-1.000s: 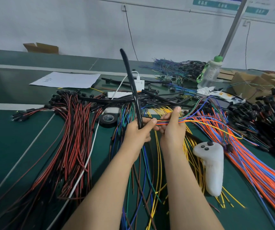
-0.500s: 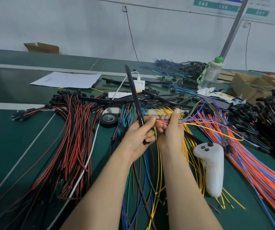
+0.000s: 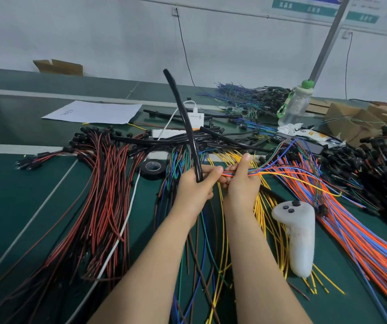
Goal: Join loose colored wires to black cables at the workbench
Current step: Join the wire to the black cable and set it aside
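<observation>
My left hand (image 3: 196, 187) grips a black cable (image 3: 183, 118) that stands up and leans away to the left. Just to its right, my right hand (image 3: 241, 183) pinches a small bundle of loose colored wires (image 3: 279, 170), orange, blue and yellow, that trail off to the right. The wire ends point at the cable's lower end between my two thumbs. Whether they touch the cable is hidden by my fingers. More black cables (image 3: 164, 142) lie across the green workbench (image 3: 12, 195) behind my hands.
Red and black wires (image 3: 99, 197) fan out at the left, yellow wires (image 3: 265, 216) lie under my right wrist, orange and blue wires (image 3: 360, 235) at the right. A white controller (image 3: 301, 237), a tape roll (image 3: 152, 168), a bottle (image 3: 296, 105), a paper sheet (image 3: 94, 112) and a charger (image 3: 195, 118) also lie here.
The black cable tipped slightly and its top moved a little between frames. My hands stay close together in the same spot, still holding cable and wires.
</observation>
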`<action>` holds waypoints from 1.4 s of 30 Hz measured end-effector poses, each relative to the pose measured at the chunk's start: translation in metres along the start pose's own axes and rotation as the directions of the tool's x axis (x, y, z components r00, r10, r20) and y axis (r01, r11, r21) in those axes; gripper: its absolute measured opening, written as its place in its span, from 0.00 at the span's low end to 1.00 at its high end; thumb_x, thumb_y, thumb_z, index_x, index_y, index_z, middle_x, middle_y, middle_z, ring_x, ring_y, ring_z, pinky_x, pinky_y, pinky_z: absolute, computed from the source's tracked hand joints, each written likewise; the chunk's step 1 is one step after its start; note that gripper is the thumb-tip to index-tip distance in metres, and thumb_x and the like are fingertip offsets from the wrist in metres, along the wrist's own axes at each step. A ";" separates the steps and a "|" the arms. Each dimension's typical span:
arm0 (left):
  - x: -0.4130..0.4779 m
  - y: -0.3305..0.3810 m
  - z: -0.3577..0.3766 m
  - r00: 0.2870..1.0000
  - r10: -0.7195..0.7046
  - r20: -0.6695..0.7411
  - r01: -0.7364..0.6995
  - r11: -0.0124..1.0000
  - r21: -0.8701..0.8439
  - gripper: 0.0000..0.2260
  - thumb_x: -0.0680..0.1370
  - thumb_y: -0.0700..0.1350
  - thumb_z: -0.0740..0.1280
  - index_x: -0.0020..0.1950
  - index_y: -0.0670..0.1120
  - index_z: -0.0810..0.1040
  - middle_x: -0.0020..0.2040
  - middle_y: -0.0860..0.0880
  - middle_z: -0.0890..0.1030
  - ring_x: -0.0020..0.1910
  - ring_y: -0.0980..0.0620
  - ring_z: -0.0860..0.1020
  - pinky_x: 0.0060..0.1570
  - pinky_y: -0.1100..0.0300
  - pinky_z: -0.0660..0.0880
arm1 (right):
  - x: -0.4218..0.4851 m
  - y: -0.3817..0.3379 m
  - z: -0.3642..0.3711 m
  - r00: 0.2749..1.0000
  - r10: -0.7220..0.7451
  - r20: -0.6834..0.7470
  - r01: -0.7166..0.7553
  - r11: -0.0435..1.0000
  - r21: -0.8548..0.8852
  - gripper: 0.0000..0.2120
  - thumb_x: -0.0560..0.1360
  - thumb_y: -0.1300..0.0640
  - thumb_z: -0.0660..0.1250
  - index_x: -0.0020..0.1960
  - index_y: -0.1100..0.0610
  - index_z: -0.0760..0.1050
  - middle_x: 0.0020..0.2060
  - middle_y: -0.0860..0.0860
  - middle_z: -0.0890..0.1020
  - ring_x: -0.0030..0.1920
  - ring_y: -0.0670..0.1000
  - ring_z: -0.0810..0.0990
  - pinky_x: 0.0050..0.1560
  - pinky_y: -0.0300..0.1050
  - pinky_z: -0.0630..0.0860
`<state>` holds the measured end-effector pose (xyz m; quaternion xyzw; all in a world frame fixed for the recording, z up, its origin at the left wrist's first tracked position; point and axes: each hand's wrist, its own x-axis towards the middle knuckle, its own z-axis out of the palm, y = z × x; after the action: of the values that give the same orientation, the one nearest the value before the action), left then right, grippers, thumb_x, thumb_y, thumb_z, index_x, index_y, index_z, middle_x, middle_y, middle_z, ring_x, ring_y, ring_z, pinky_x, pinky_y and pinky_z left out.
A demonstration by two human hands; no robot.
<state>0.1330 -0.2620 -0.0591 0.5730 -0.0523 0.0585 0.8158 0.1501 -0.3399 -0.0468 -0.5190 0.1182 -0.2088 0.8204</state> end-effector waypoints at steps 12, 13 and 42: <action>0.005 0.014 -0.013 0.985 -0.170 -0.041 0.127 0.854 -0.505 0.08 0.79 0.38 0.63 0.39 0.40 0.75 0.28 0.49 0.78 0.18 0.61 0.63 0.20 0.70 0.61 | -0.001 -0.021 -0.010 0.840 0.208 0.501 -0.319 0.936 0.146 0.05 0.76 0.61 0.66 0.43 0.62 0.76 0.32 0.54 0.77 0.31 0.45 0.81 0.33 0.33 0.78; 0.005 0.014 -0.014 0.984 -0.173 -0.040 0.127 0.844 -0.521 0.09 0.79 0.38 0.63 0.39 0.40 0.75 0.28 0.49 0.78 0.18 0.61 0.63 0.20 0.70 0.61 | -0.001 -0.021 -0.011 0.821 0.212 0.531 -0.322 0.939 0.122 0.03 0.76 0.63 0.65 0.45 0.62 0.77 0.32 0.54 0.79 0.34 0.46 0.83 0.36 0.33 0.79; 0.001 0.016 -0.014 0.983 -0.138 0.117 0.181 0.756 -0.628 0.08 0.74 0.45 0.64 0.48 0.43 0.80 0.31 0.51 0.79 0.19 0.60 0.62 0.21 0.71 0.60 | -0.006 -0.024 -0.005 0.794 0.365 0.487 -0.487 0.861 0.149 0.04 0.77 0.66 0.64 0.47 0.66 0.76 0.33 0.54 0.84 0.33 0.45 0.83 0.34 0.30 0.78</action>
<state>0.1320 -0.2433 -0.0486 0.2670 -0.0459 -0.0508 0.9613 0.1374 -0.3505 -0.0278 -0.3970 0.0142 0.0925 0.9130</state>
